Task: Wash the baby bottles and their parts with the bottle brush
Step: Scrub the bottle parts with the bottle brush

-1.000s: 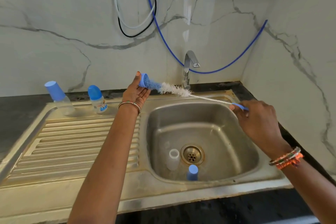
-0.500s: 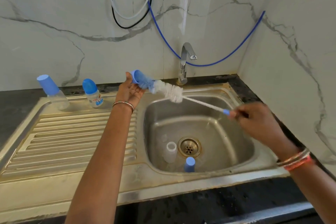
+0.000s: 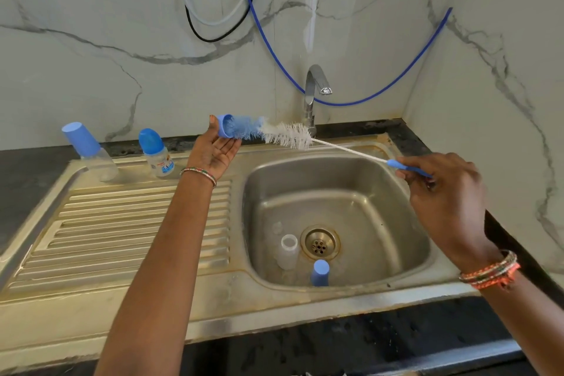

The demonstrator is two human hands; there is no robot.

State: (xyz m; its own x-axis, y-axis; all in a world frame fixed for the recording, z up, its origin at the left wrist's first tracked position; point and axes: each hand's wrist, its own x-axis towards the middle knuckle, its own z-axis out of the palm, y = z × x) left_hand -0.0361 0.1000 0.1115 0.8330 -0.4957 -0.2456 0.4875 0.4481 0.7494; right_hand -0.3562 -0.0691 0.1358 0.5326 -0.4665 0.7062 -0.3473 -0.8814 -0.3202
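- The left hand is held palm-up above the back edge of the sink, at about 10 o'clock from the drain.
- Its fingers hold a small blue cap at their tips; the palm lies open beneath.
- The brush has its blue bristle tip pushed inside the cap, with the white bristles just outside the cap's mouth, toward 3 o'clock.
- The right hand grips the brush's blue handle between thumb and curled fingers, at 2 o'clock from the drain.
- In the basin, a clear bottle stands just at 9 o'clock of the drain, and a blue cap piece stands at 6 o'clock.
- On the draining surface, two bottles with blue tops stand at the back, at 9 o'clock from the left hand.
- The tap rises behind the basin at 12 o'clock.
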